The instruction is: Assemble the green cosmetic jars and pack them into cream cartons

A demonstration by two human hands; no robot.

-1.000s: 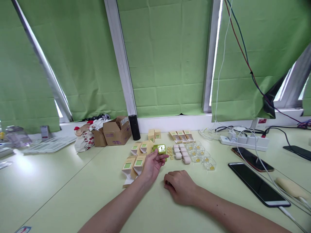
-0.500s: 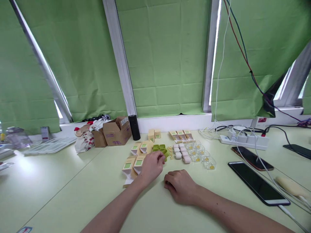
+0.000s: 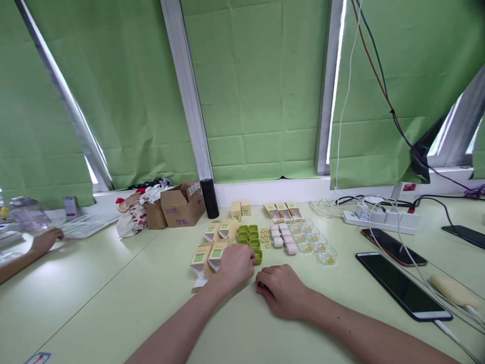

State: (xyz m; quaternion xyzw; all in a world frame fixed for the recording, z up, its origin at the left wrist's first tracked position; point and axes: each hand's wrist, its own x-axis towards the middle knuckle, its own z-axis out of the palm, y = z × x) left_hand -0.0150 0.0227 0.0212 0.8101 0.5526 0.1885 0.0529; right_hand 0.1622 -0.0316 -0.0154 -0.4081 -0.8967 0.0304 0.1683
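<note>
Two columns of small green open boxes (image 3: 253, 236) stand at the middle of the table. My left hand (image 3: 238, 264) is closed at the nearest green box (image 3: 258, 257), its fingertips against that box's left side and partly hidden. Close by on the right, my right hand (image 3: 282, 292) rests on the table with fingers curled and nothing visible in them. Tan folded cartons with green panels (image 3: 216, 253) lie left of the green boxes, partly behind my left hand. Tiny yellow pieces (image 3: 264, 235), then white and pink rounded blocks (image 3: 287, 239), lie to the right.
Clear plastic cups with yellow centres (image 3: 307, 237) stand right of the blocks. More tan cartons (image 3: 284, 213) lie behind. Phones (image 3: 403, 285), cables and a power strip (image 3: 381, 221) occupy the right. A cardboard box (image 3: 184, 205) and black cylinder (image 3: 209, 198) stand back left. Another person's hand (image 3: 47, 240) reaches in far left.
My left hand has come slightly nearer, and a green box now sits at the near end of the right column. Another person's arm has entered at far left. My right hand is still.
</note>
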